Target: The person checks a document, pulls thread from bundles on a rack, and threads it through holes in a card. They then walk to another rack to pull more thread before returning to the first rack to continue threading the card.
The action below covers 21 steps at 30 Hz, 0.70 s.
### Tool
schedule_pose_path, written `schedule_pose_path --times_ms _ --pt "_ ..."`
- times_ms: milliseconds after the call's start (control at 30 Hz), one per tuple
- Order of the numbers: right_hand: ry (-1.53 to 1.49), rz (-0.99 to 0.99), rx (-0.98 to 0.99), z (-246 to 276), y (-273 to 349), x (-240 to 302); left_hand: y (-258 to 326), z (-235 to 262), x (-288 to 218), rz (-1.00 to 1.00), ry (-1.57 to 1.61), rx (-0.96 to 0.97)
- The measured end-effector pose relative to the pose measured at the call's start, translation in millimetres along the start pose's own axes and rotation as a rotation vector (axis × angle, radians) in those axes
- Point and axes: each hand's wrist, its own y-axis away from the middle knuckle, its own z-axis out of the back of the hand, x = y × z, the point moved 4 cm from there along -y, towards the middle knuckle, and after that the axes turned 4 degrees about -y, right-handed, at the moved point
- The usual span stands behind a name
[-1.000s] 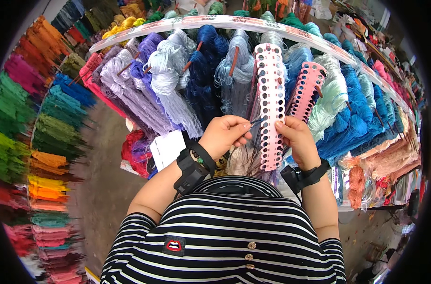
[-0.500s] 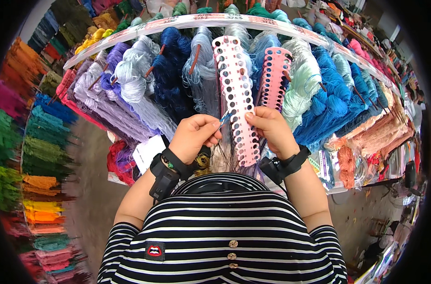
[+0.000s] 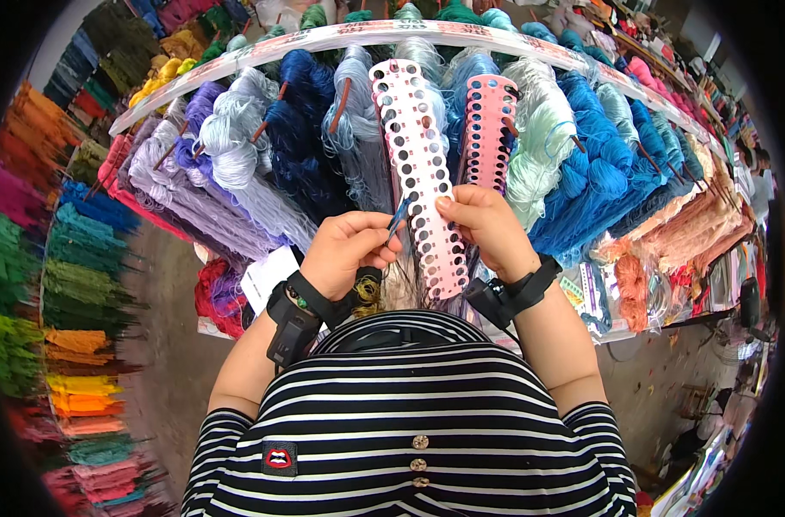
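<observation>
A long white and pink thread card [image 3: 417, 164], punched with round holes along both edges, slants up and away in front of me. My right hand [image 3: 489, 227] grips its right edge, the thumb lying on its face. Close to the card's left edge, my left hand [image 3: 351, 250] is closed in a pinch on blue thread [image 3: 398, 215], which reaches the edge by a hole. The thread's far end cannot be made out. Farther right, a second, pink thread card [image 3: 491, 129] hangs among the skeins, its face also full of holes.
A curved white rack rail [image 3: 349, 36] crosses beyond my hands. Dark blue skeins [image 3: 299, 142], bright blue skeins [image 3: 601, 164] and lilac skeins [image 3: 173, 155] hang on brown pegs. A white paper [image 3: 270, 274] lies left of my wrist. More coloured thread lines the far left.
The thread card and my right hand have shifted slightly left and up in the picture. The left hand keeps its pinch on the blue thread, now closer against the card's edge.
</observation>
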Motion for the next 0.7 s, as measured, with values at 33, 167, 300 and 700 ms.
schedule_pose_path --times_ms 33,167,300,700 --pt "-0.001 0.0 0.0 -0.9 0.7 0.6 0.5 -0.3 -0.2 0.003 -0.004 0.011" --pt "-0.013 0.005 -0.003 -1.8 1.8 1.8 2.0 -1.2 -1.7 -0.002 -0.017 0.017" --pt "0.006 0.018 -0.036 -8.5 5.2 5.8 2.9 -1.1 -0.8 0.0 -0.012 0.014" --pt "-0.034 0.013 0.005 -0.9 1.0 0.0 5.0 -4.6 0.7 0.006 -0.019 0.021"
